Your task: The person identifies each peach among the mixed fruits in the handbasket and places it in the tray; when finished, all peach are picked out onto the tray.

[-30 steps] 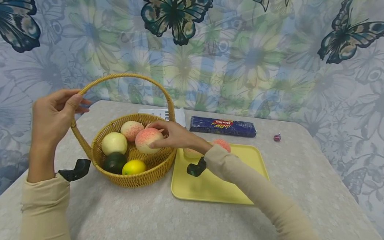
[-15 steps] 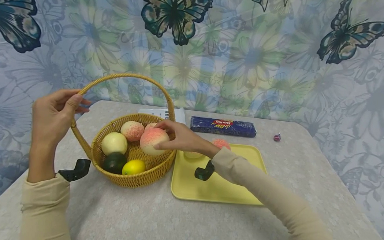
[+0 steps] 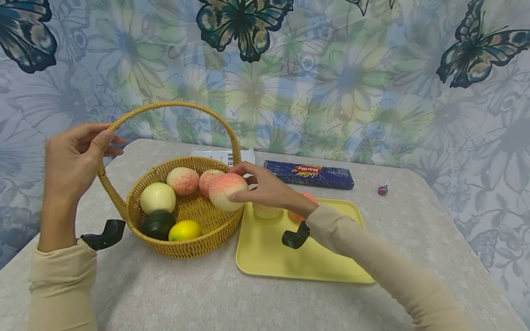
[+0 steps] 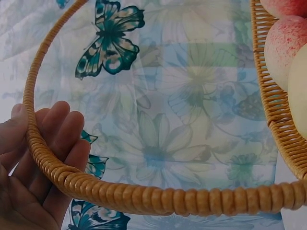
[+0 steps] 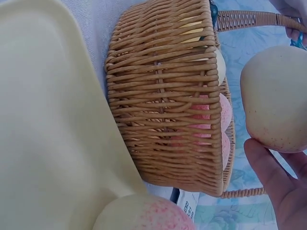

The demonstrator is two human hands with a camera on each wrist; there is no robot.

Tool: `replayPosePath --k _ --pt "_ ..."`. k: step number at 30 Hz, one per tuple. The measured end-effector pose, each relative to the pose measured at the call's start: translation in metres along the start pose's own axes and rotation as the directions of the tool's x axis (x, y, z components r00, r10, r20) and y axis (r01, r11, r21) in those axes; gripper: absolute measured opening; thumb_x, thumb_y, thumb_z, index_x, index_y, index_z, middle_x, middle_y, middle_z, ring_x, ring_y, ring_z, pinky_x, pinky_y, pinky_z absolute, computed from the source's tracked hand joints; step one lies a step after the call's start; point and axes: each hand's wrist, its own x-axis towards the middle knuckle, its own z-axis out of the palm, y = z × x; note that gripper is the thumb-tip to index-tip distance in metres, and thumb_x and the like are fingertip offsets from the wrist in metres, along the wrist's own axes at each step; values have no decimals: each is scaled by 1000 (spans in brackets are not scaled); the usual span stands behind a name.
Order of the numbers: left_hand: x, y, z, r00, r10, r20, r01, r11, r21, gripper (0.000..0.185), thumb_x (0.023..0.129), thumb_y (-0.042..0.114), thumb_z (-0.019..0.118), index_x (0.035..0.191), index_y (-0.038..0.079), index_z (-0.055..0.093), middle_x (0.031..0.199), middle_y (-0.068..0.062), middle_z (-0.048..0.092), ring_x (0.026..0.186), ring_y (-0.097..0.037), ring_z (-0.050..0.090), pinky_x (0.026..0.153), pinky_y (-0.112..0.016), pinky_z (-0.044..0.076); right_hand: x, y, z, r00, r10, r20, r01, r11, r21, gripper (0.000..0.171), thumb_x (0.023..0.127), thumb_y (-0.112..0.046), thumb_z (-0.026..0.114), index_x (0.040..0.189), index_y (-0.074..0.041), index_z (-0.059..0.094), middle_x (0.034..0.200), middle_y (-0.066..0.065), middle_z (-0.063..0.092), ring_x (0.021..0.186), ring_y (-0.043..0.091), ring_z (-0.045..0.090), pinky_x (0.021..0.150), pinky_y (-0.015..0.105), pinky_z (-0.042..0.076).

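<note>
My left hand [image 3: 73,161] holds the handle [image 3: 170,104] of a wicker basket [image 3: 187,251] between thumb and fingers; the left wrist view shows the same grip. With thumb and fingers, my right hand [image 3: 272,190] pinches a pink-and-cream peach [image 3: 226,192] above the basket's right rim. Inside the basket lie a pinkish peach [image 3: 183,181], a second peach [image 3: 207,181] partly behind the held one, a pale round fruit [image 3: 158,197], a dark green avocado [image 3: 158,224] and a lemon [image 3: 185,230]. The right wrist view shows the held peach [image 5: 276,98] clear of the basket.
Right of the basket is a yellow tray [image 3: 305,259] bearing a pale peach [image 3: 265,211] and a pinker peach [image 3: 296,215], both partly hidden by my right arm. Behind stand a blue Barilla pasta box [image 3: 310,175] and a white packet [image 3: 247,157]. A lollipop [image 3: 383,190] lies far right.
My right hand has carried the peach rightward, from over the basket's middle to its right rim, revealing another peach behind it. The left hand and the basket have stayed put.
</note>
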Motion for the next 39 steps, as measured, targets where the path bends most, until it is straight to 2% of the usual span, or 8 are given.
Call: replayPosePath --k 8,15,24,30,39 --pt "0 1 1 1000 -9 2 9 1000 5 32 95 22 60 120 3 66 80 26 63 68 8 64 68 -6 47 -12 2 -8 1000 -16 8 16 999 31 49 83 -22 73 128 -15 54 123 3 55 102 18 63 82 34 54" --pt "0 1 1 1000 -9 2 9 1000 27 32 96 23 59 120 3 66 79 27 62 67 8 63 67 -7 47 -25 8 -13 1000 -19 -4 19 999 48 48 82 -20 74 127 -14 56 122 5 56 101 19 64 88 36 52" --pt "1 0 1 1000 7 -1 -7 1000 6 31 95 23 60 119 4 67 80 24 64 67 6 64 66 -8 47 -43 13 -22 998 35 -44 -34 999 23 46 84 -23 74 127 -19 56 126 0 56 108 17 62 90 35 52" --pt "-1 2 -1 1000 -7 -2 7 1000 -6 30 95 24 60 119 6 67 81 21 65 68 5 64 67 -7 47 -54 21 -31 996 71 -63 -70 997 19 48 86 -23 73 129 -16 54 127 3 56 110 18 61 90 35 52" --pt "1 0 1 1000 -5 -8 5 1000 9 31 95 23 60 119 5 67 80 24 64 67 6 64 66 -7 47 -69 28 -46 991 92 -96 -93 996 -11 50 86 -29 73 131 -19 53 126 -1 57 113 17 59 93 36 50"
